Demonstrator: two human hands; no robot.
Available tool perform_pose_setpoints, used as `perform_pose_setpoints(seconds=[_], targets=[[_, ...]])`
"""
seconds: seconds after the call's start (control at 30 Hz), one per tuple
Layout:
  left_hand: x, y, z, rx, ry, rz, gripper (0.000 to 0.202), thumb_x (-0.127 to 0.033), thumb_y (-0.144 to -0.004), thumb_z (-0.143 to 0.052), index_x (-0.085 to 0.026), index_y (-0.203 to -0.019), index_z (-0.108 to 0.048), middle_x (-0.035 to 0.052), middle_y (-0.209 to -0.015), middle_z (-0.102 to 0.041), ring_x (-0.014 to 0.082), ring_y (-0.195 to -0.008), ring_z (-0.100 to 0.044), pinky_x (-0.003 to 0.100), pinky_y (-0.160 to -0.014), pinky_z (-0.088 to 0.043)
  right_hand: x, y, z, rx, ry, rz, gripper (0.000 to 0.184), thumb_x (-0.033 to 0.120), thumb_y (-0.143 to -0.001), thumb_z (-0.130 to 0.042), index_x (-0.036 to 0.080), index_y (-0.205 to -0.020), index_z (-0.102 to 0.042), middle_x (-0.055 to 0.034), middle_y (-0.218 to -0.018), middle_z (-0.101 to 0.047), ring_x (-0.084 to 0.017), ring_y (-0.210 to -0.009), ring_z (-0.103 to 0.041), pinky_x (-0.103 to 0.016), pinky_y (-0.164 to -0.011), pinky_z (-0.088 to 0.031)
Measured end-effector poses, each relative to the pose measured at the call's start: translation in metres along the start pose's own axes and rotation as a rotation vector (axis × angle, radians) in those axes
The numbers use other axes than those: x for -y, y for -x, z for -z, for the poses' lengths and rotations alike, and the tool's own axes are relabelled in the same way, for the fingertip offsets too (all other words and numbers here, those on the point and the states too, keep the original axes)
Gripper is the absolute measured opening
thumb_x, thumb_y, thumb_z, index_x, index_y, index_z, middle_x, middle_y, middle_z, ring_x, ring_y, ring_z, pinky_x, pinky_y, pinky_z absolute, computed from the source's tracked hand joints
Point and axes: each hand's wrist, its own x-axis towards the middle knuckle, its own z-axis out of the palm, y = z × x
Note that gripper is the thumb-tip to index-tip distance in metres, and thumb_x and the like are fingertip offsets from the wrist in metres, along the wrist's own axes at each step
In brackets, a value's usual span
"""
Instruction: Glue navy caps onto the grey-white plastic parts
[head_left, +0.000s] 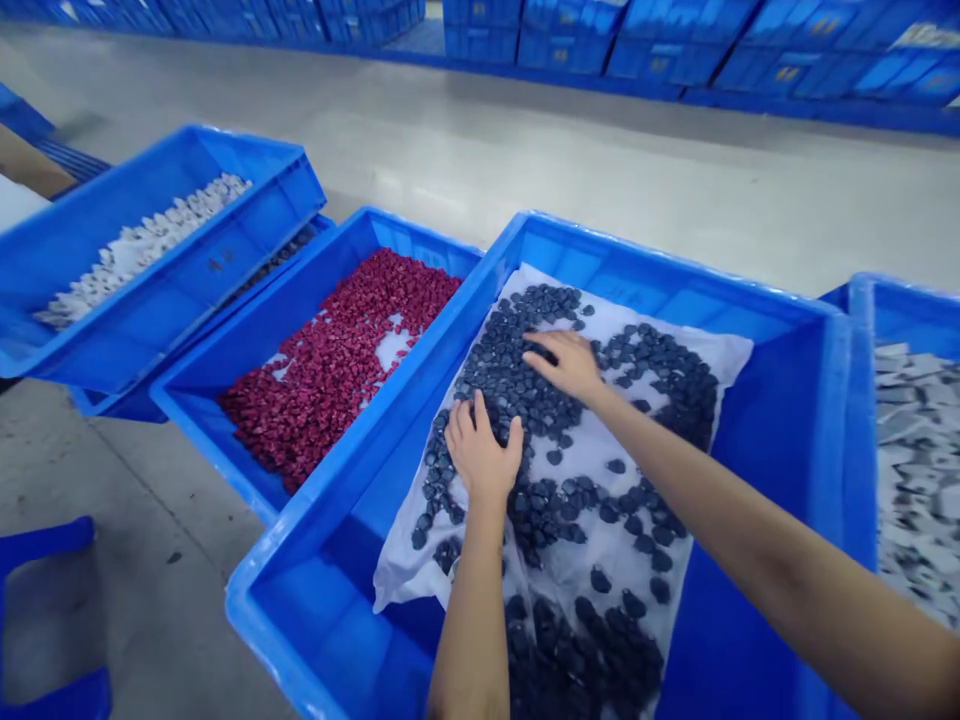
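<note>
Many small dark grey, rounded pieces (660,375) lie spread over a white cloth-like sheet (581,445) inside a large blue plastic crate (780,420). My left hand (484,450) rests on the pieces at the sheet's left side, fingers spread and thumb apart. Farther back, my right hand (566,362) reaches over the thickest patch of pieces, its fingers apart and pointing left. Both hands touch or hover just over the pieces; no piece shows gripped in either. More dark pieces show through a thin, clear-looking layer at the near end.
To the left stand a blue crate of small dark red pieces (352,350) and a stacked crate with whitish pieces (150,240). A crate of grey-white flat pieces (915,470) adjoins on the right. A blue stool (56,700) is at lower left. Stacked blue bins (570,40) line the back.
</note>
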Motion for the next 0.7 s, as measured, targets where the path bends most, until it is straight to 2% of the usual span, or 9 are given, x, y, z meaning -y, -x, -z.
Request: perform_pose_setpoints(seconds=[0.07,0.13,0.23,0.37,0.47,0.57,0.63,0.7], targets=[[-0.010,-0.010,-0.008,-0.034,0.071,0.053,0.059,-0.043,-0.080,-0.050,-0.011,-0.129,-0.047,0.0188,-0.134,-0.044,0.0311,-0.129,-0.031,0.047,-0.106,-0.021,0.022,0.016,-0.012,0.059,-0.128,0.050,0.038,0.049,-0.078,-0.054,0.027,-0.106,-0.066,-0.0025,-0.112,-0.063,-0.022,-0.108,-0.051,-0.037,-0.101,-0.032],[-0.017,-0.016,-0.014,-0.074,0.159,0.122,0.055,-0.041,-0.082,-0.048,-0.010,-0.127,-0.049,0.0192,-0.133,-0.044,0.0301,-0.128,-0.033,0.046,-0.106,-0.023,0.038,0.035,-0.023,0.068,-0.262,0.040,0.035,0.048,-0.080,-0.050,0.028,-0.102,-0.067,-0.0015,-0.109,-0.065,-0.021,-0.105,-0.055,-0.037,-0.098,-0.036],[-0.024,-0.014,-0.020,-0.095,0.343,0.205,0.049,-0.039,-0.085,-0.044,-0.012,-0.125,-0.051,0.0159,-0.128,-0.051,0.0243,-0.122,-0.042,0.040,-0.104,-0.029,0.050,0.062,-0.033,0.008,-0.476,-0.075,0.039,0.051,-0.083,-0.044,0.026,-0.104,-0.066,-0.0022,-0.112,-0.064,-0.021,-0.107,-0.055,-0.039,-0.098,-0.037],[-0.029,0.000,-0.024,-0.053,0.640,0.272,0.041,-0.038,-0.088,-0.038,-0.016,-0.116,-0.058,0.0097,-0.120,-0.059,0.0174,-0.112,-0.054,0.030,-0.096,-0.040,0.056,0.085,-0.038,-0.058,-0.800,-0.277,0.048,0.055,-0.085,-0.038,0.022,-0.110,-0.063,-0.0046,-0.112,-0.064,-0.021,-0.108,-0.056,-0.037,-0.095,-0.042],[-0.036,0.006,-0.027,-0.035,0.819,0.307,0.034,-0.037,-0.085,-0.046,-0.017,-0.107,-0.064,0.0074,-0.116,-0.063,0.0179,-0.111,-0.055,0.030,-0.096,-0.041,0.060,0.089,-0.034,-0.054,-1.017,-0.386,0.052,0.058,-0.083,-0.036,0.021,-0.107,-0.064,-0.0052,-0.104,-0.067,-0.021,-0.096,-0.062,-0.035,-0.087,-0.048],[-0.049,0.007,-0.027,-0.061,0.959,0.356,0.033,-0.037,-0.083,-0.049,-0.018,-0.103,-0.066,0.0072,-0.118,-0.062,0.0196,-0.115,-0.052,0.031,-0.099,-0.038,0.068,0.088,-0.024,-0.054,-1.180,-0.448,0.044,0.056,-0.078,-0.047,0.021,-0.097,-0.067,-0.0037,-0.098,-0.069,-0.020,-0.093,-0.063,-0.033,-0.085,-0.049],[-0.059,0.009,-0.021,-0.075,1.035,0.384,0.033,-0.038,-0.082,-0.049,-0.018,-0.102,-0.066,0.0071,-0.119,-0.062,0.0202,-0.117,-0.050,0.032,-0.100,-0.036,0.079,0.090,-0.012,-0.081,-1.258,-0.478,0.034,0.051,-0.073,-0.054,0.023,-0.088,-0.068,-0.0013,-0.098,-0.069,-0.020,-0.096,-0.061,-0.031,-0.087,-0.047],[-0.072,0.014,-0.006,-0.073,1.094,0.401,0.031,-0.037,-0.081,-0.051,-0.019,-0.100,-0.067,0.0067,-0.119,-0.062,0.0207,-0.118,-0.050,0.032,-0.101,-0.035,0.095,0.095,0.004,-0.118,-1.312,-0.506,0.026,0.046,-0.069,-0.060,0.024,-0.081,-0.068,0.0009,-0.098,-0.069,-0.019,-0.099,-0.060,-0.030,-0.090,-0.045]])
